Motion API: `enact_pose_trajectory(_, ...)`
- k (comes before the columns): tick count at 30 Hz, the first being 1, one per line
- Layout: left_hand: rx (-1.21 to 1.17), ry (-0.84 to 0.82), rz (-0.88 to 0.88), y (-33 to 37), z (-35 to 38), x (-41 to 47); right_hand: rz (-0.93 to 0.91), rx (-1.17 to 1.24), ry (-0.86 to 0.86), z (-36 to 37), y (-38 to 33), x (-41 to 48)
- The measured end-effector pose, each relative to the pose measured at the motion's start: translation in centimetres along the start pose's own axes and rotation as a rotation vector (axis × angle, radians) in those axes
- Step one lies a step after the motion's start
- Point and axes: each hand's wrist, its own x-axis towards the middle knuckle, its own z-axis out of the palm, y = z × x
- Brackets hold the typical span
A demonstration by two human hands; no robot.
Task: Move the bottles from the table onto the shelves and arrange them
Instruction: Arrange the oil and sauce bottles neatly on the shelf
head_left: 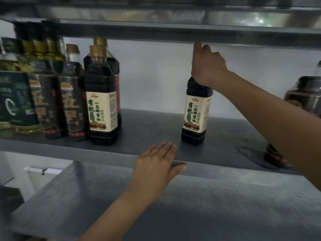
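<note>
A dark soy sauce bottle (pixel 195 115) with a cream label stands upright on the grey shelf (pixel 149 126), right of centre. My right hand (pixel 207 66) grips its neck and cap from above, hiding the top. My left hand (pixel 156 162) rests flat on the shelf's front edge, fingers straight, thumb hooked under the lip. A matching soy sauce bottle (pixel 102 101) stands to the left, with another dark bottle behind it. Several dark-labelled bottles (pixel 69 101) and a green-labelled oil bottle (pixel 13 101) crowd the shelf's left end.
Another bottle (pixel 302 94) stands at the shelf's right end, partly hidden by my right forearm. A higher shelf (pixel 173 30) runs close above the bottle tops. A lower grey shelf (pixel 208 206) juts out below. Bare shelf lies between the two soy sauce bottles.
</note>
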Motion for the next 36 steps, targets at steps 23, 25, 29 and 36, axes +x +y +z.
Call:
enact_pose_trajectory(23, -0.012, 0.022, 0.050, -9.8, -1.8, -2.2, -0.075, 0.490, 0.041, 2.3, -12.2, 2.9)
enact_pose_trajectory(25, -0.014, 0.047, 0.091, -10.1, -1.7, -2.4, -0.016, 0.716, 0.016, 3.1, -11.9, 2.3)
enact_pose_trajectory(29, 0.035, 0.152, 0.191, -11.4, -0.9, -3.5, 0.102, 1.126, -0.027, 6.0, -10.9, 0.0)
enact_pose_trajectory(36, 0.094, 0.358, 0.244, -14.6, 0.3, -6.1, 0.199, 1.225, -0.218, 6.3, -9.9, -2.0)
